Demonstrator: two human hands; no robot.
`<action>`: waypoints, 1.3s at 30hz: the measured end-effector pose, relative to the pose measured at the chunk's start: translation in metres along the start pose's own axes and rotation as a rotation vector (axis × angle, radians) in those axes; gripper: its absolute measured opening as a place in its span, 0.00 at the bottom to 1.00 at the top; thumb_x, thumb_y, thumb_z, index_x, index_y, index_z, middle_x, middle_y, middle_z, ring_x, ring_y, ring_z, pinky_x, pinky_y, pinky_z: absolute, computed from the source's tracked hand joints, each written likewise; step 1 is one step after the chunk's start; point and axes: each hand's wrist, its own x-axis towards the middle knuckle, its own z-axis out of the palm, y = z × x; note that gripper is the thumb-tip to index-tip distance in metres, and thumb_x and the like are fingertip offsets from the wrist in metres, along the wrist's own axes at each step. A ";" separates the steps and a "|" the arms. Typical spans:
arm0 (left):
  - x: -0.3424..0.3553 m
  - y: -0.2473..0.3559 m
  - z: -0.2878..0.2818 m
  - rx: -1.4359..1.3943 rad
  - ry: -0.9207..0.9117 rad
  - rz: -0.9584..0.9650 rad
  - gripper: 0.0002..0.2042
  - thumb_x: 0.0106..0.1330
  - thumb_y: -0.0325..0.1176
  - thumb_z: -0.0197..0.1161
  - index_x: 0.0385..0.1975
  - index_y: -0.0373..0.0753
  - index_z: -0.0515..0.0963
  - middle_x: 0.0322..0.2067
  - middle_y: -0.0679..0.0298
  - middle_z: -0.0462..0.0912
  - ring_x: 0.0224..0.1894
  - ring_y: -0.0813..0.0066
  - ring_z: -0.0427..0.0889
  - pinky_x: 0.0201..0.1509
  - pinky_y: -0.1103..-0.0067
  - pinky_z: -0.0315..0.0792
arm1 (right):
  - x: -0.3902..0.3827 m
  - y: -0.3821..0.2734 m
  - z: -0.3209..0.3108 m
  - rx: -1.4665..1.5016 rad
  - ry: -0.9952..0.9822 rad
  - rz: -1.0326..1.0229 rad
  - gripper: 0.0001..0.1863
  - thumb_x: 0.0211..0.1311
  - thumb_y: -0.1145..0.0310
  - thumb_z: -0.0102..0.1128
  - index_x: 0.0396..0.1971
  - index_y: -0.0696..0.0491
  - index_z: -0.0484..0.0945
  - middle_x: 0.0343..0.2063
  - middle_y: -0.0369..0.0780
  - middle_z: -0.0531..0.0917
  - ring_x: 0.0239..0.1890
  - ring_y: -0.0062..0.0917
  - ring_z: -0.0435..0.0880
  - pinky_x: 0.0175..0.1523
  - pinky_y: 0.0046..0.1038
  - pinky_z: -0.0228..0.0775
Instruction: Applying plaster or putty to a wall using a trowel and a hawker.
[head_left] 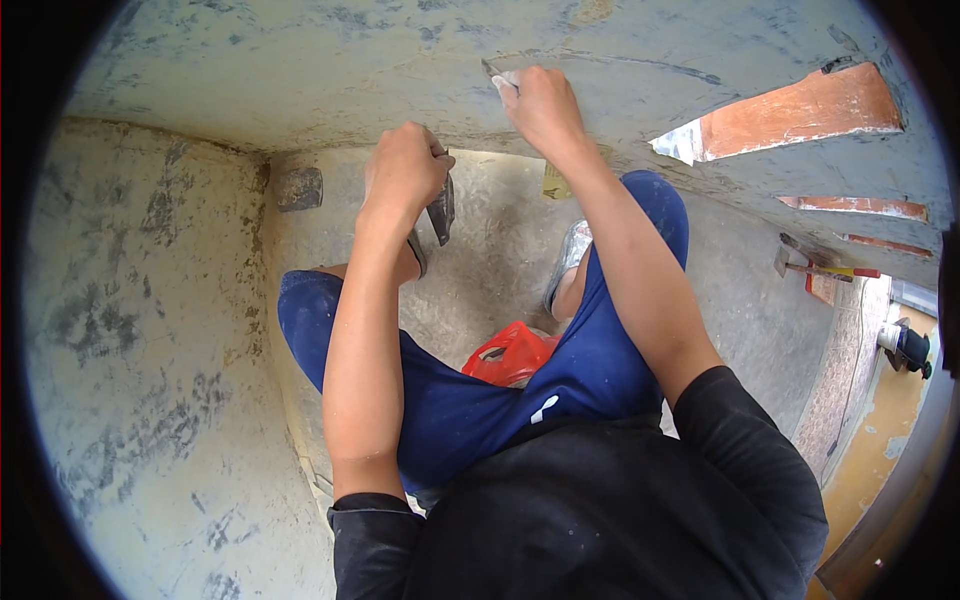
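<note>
My left hand [407, 175] is closed around a dark, flat-bladed putty knife [442, 213] whose blade points down toward the floor, clear of the wall. Further up and to the right, my right hand [541, 105] pinches a small putty knife [490, 70]. Its tip meets the grey-green wall [400, 70] at the left end of a thin curved line. Most of the small tool's handle is hidden by my fingers, where a white patch shows.
A red plastic bag [512, 354] lies between my legs. A yellowish piece [557, 182] sits at the wall's foot. At right, the wall has openings exposing orange brick [800, 115]; a tool with a red-and-yellow handle [845, 271] and a cable spool [905, 345] are beyond.
</note>
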 end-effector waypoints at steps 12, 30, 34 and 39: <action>0.002 -0.033 -0.009 -0.008 0.068 -0.037 0.08 0.54 0.33 0.71 0.31 0.37 0.87 0.31 0.50 0.87 0.39 0.52 0.86 0.44 0.66 0.78 | -0.009 0.018 0.030 0.140 -0.518 0.243 0.13 0.60 0.74 0.54 0.40 0.66 0.81 0.28 0.53 0.85 0.32 0.41 0.87 0.38 0.38 0.78; -0.012 -0.075 -0.042 -0.054 0.214 -0.082 0.12 0.54 0.34 0.71 0.34 0.31 0.86 0.28 0.48 0.86 0.32 0.55 0.87 0.41 0.69 0.78 | -0.008 0.012 0.049 0.481 -0.453 0.510 0.24 0.70 0.70 0.55 0.65 0.54 0.70 0.32 0.47 0.85 0.15 0.22 0.75 0.15 0.25 0.60; -0.012 -0.070 -0.044 -0.059 0.181 -0.118 0.09 0.55 0.34 0.70 0.32 0.39 0.88 0.31 0.50 0.87 0.39 0.53 0.86 0.45 0.66 0.79 | -0.010 0.012 0.050 0.514 -0.435 0.513 0.24 0.70 0.70 0.54 0.65 0.53 0.71 0.30 0.45 0.83 0.15 0.21 0.74 0.14 0.25 0.59; -0.017 -0.061 -0.048 -0.064 0.174 -0.138 0.09 0.55 0.33 0.69 0.33 0.37 0.88 0.33 0.49 0.87 0.40 0.52 0.86 0.46 0.66 0.79 | -0.014 0.004 0.049 0.509 -0.396 0.528 0.23 0.70 0.71 0.54 0.64 0.53 0.72 0.31 0.45 0.83 0.15 0.21 0.73 0.14 0.24 0.58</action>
